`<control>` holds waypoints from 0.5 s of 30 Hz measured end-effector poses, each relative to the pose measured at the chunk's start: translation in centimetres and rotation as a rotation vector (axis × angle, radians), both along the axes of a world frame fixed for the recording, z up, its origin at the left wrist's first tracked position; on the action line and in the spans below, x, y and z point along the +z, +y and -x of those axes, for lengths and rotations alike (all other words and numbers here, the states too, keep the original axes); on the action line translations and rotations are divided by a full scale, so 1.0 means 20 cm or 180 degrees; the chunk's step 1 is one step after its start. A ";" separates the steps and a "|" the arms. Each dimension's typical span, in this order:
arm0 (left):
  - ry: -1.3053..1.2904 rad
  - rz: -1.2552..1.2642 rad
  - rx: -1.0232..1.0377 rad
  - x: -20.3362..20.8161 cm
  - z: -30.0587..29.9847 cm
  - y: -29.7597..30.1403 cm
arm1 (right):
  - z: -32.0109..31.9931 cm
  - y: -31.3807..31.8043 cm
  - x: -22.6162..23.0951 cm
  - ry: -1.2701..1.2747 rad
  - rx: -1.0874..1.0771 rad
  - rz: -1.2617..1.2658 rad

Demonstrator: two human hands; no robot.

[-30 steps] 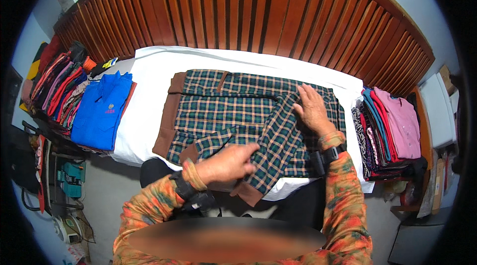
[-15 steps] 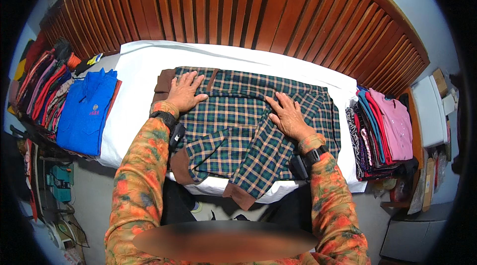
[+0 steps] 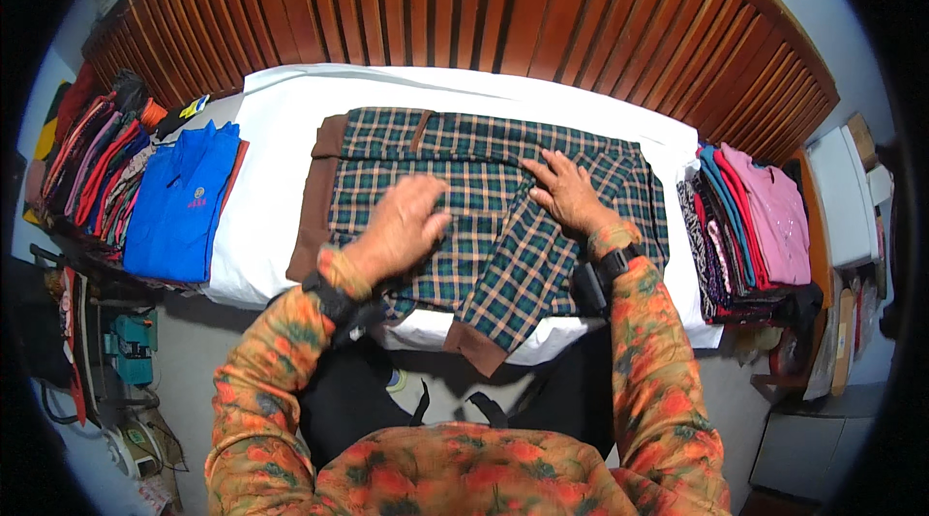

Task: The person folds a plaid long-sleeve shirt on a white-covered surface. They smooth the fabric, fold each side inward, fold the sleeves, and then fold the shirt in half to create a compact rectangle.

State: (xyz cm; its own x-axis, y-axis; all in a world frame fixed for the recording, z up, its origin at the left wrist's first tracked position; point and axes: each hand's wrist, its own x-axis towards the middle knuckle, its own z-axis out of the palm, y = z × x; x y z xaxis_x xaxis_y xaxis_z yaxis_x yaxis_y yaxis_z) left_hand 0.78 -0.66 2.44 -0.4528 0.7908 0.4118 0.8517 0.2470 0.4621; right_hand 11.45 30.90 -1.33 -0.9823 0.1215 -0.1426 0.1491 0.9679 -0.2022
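A green, navy and tan plaid long-sleeved top [image 3: 469, 197] lies spread on a white cloth, its brown hem band [image 3: 317, 192] to the left. One sleeve slants across it towards me, and its brown cuff [image 3: 474, 349] hangs past the near edge. My right hand [image 3: 571, 192] rests open on the plaid, fingers spread near that sleeve's upper part. Over the near left part of the top is my left hand [image 3: 399, 230], slightly blurred, fingers stretched out and thumb apart. My left hand and wrist cover the area where the other cuff lay.
A folded blue collared shirt [image 3: 184, 206] lies at the left beside a row of folded clothes [image 3: 92, 167]. On the right stands another stack of clothes with a pink garment [image 3: 769, 216] outermost. A slatted wooden headboard [image 3: 464, 8] rises behind the white cloth [image 3: 261, 167].
My left hand has moved from the hem's upper corner towards me and to the right. The near-left brown cuff has gone out of sight. My right hand stays on the plaid.
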 end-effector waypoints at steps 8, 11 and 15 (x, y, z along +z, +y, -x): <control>-0.0853 0.0777 -0.0021 0.03 -0.61 -0.21 | -0.26 -0.03 0.02 0.0641 0.0061 0.0012; -0.0722 0.0779 0.0036 0.01 -0.67 -0.22 | -0.37 -0.07 0.05 0.0805 -0.0033 0.0076; -0.0815 0.0876 0.0100 -0.03 -0.72 -0.18 | -0.49 -0.16 0.06 0.0939 0.0092 0.0084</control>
